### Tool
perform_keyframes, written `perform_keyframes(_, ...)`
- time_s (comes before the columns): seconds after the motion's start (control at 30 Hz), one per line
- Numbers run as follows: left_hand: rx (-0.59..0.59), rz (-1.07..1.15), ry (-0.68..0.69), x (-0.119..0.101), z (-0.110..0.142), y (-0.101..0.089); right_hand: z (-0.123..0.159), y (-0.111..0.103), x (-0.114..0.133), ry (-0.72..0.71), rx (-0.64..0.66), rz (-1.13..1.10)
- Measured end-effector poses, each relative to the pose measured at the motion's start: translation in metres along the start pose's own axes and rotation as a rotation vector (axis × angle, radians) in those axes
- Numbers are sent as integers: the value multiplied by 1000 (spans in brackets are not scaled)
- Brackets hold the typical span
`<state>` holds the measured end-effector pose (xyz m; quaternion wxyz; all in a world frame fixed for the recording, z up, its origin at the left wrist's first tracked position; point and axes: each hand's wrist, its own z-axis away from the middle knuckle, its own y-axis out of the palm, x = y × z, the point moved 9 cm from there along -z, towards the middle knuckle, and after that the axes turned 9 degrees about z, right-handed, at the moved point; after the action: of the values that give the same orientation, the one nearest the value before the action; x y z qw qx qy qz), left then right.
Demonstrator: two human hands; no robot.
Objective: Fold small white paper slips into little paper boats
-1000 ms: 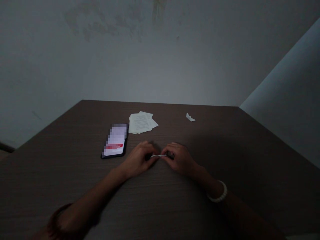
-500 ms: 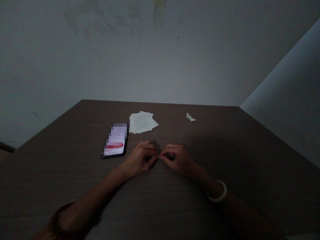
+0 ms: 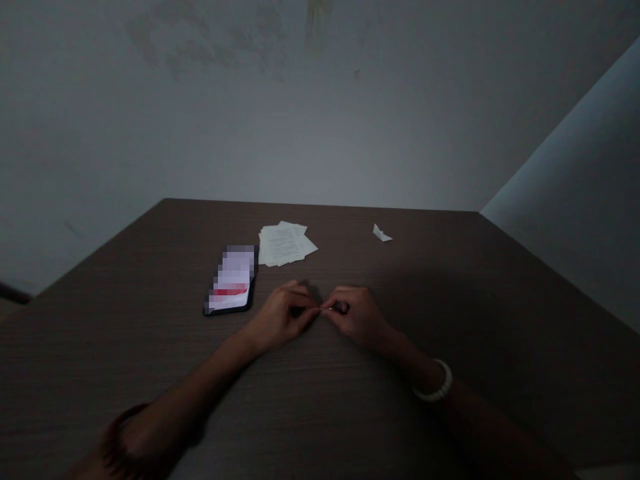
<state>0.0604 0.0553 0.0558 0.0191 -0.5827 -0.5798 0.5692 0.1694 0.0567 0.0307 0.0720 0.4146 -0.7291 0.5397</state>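
My left hand (image 3: 280, 320) and my right hand (image 3: 357, 315) meet at the middle of the dark wooden table (image 3: 450, 320), fingertips pinched together. Between them is a small white piece of paper (image 3: 327, 309), almost wholly hidden by the fingers. Both hands rest low on the tabletop. A white bead bracelet (image 3: 436, 388) is on my right wrist.
A phone (image 3: 231, 280) with a lit screen lies just left of my hands. Behind it is a loose stack of white paper sheets (image 3: 285, 244). A small folded paper shape (image 3: 381, 233) sits at the back right. Grey walls close in the table's far side and right.
The white strip of paper seen between my fingers a second ago is now nearly covered, as the fingertips of both hands have closed in on it. The arms have barely moved.
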Motion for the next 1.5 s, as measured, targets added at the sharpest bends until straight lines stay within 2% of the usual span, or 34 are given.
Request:
perform_keyframes(0.2, -23, -11, 33, -4, 1, -2, 0, 0, -1, 19, -3, 1)
perform_keyframes(0.37, -40, 44, 1, -3, 1, -5, -1, -2, 2, 9, 1, 0)
perform_keyframes(0.5, -36, 122, -68, 5, 1, -3, -3, -3, 3, 19, 3, 23)
perform_keyframes(0.63, -79, 175, -194, 23, 5, -2, -3, -2, -5, 103, -2, 19)
perform_keyframes(0.7, -73, 154, -171, 23, 5, 0, -2, -2, -7, 125, -4, 35)
perform_keyframes(0.87, -14, 9, -15, 9, 3, 3, -3, -3, -1, 53, 7, 113)
perform_keyframes(1.27, 163, -246, 17, 6, 6, 5, 1, -1, 11, -134, 116, 285)
perform_keyframes(1.5, 225, -304, -9, 7, 4, 2, 0, 0, 14, -152, 132, 370)
